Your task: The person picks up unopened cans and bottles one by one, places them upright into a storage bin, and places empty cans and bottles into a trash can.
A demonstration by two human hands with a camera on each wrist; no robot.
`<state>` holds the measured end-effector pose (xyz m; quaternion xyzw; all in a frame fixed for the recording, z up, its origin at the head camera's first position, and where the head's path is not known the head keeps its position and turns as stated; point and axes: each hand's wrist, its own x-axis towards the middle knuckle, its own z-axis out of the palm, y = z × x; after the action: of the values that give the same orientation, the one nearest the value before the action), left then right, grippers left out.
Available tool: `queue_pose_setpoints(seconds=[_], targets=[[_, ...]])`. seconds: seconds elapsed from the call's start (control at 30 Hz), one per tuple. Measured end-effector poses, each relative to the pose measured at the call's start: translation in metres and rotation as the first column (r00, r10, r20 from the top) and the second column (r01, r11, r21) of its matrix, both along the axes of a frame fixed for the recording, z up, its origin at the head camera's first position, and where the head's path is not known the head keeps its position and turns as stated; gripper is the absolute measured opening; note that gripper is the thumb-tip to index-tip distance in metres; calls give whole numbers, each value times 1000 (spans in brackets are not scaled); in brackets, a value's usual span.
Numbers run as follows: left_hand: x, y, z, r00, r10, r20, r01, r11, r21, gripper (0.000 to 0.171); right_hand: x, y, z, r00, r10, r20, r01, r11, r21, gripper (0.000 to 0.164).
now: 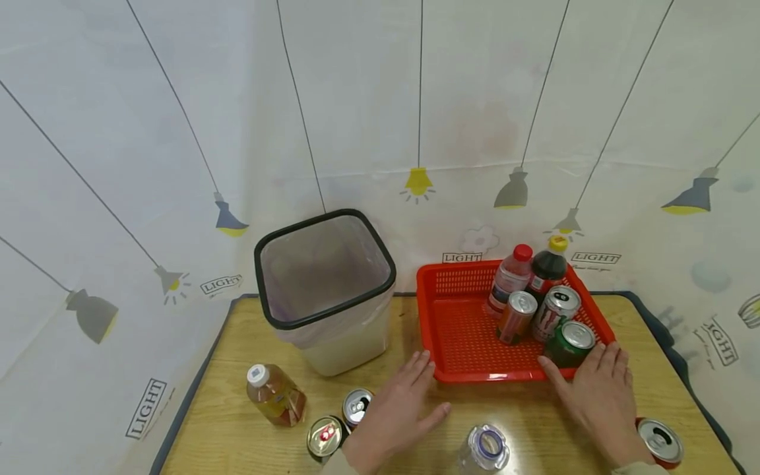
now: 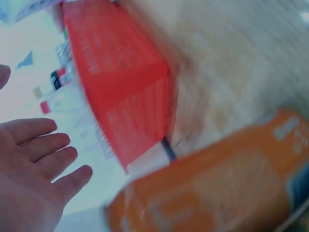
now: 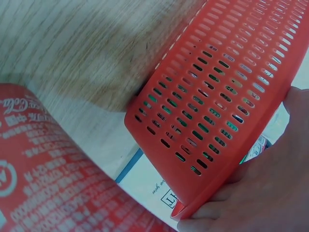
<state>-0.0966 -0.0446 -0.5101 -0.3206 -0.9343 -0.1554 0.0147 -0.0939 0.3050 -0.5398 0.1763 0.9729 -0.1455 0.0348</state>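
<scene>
Touching the red basket (image 1: 493, 377) at its near right corner, the right hand (image 1: 600, 396) has straight fingers, thumb apart; the left hand (image 1: 399, 410), fingers lightly spread, is by the near left corner, the long side running left to right between.

Basket (image 1: 493, 377): nr R corner hidden under R hand (image 1: 600, 396); contents thru mesh only slivers, R wrist view.
Clear bottle (image 1: 479, 456): base cut off, btm edge, head view.
Red can (image 1: 662, 441): partly hidden behind R wrist; cropped L & btm in R wrist view.
Orange can (image 2: 212, 188): blurred, lettering illeg., cropped at R edge.
</scene>
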Motion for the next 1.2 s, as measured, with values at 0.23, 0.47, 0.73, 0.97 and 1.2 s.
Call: queue_pose_setpoints(seconds=[0.23, 0.47, 0.73, 0.97, 1.2], targets=[[-1, -36, 27, 942, -5, -335, 107, 953, 285, 50, -1, 0, 1, 1000, -10, 29, 10, 1000, 0, 133], [-4, -70, 47, 881, 57, -470, 151, 907, 393, 45, -1, 0, 2, 1000, -7, 18, 7, 1000, 5, 131], [-4, -109, 54, 825, 169, -539, 118, 882, 457, 49, 0, -2, 1, 1000, -8, -3, 8, 1000, -1, 132], [-3, -142, 45, 728, 343, -594, 88, 812, 576, 48, 0, -2, 2, 1000, -2, 9, 2, 1000, -2, 131], [6, -167, 27, 745, 487, -455, -110, 763, 637, 69, 0, -1, 3, 1000, 3, 2, -3, 1000, 5, 130]])
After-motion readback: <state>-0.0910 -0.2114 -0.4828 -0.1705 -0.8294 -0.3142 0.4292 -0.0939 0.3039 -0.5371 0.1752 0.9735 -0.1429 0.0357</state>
